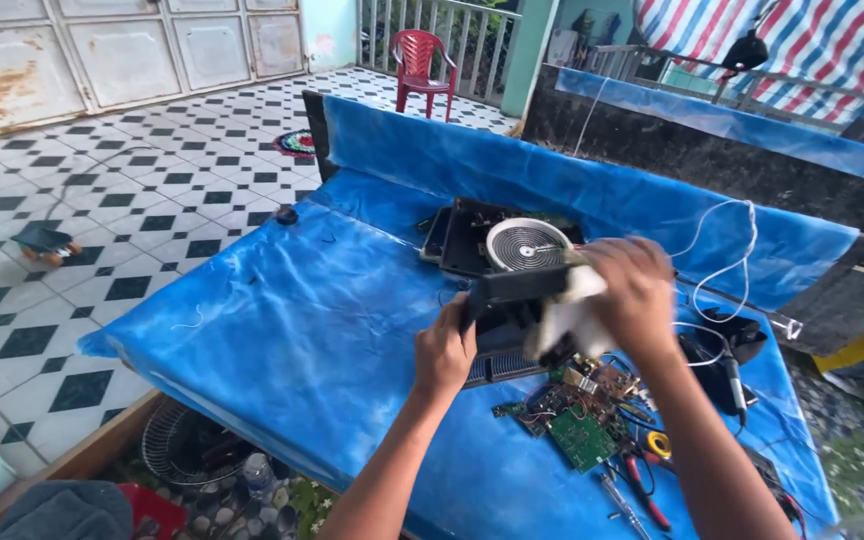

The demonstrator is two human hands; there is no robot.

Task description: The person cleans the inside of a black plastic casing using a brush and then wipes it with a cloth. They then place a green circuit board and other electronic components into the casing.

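Blue cloth (282, 330) lies open leftward; both hands' fingers (449, 335) grip black housing (512, 300) mid-table.

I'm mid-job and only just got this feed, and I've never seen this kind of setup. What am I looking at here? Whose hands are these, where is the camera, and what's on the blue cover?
There is no machine here: a person works with two bare hands, and the single picture comes from a camera on that person's head, looking down.

The left hand grips a black plastic part by its near end. The right hand presses a white cloth against the same part.

Everything rests on a table under a blue cover. Behind the hands lies an opened black casing with a round coil. Near the right forearm lie green circuit boards, red-handled pliers, a screwdriver, a yellow tape roll and white wire.

Beyond the table are a checkered tile floor and a red plastic chair.
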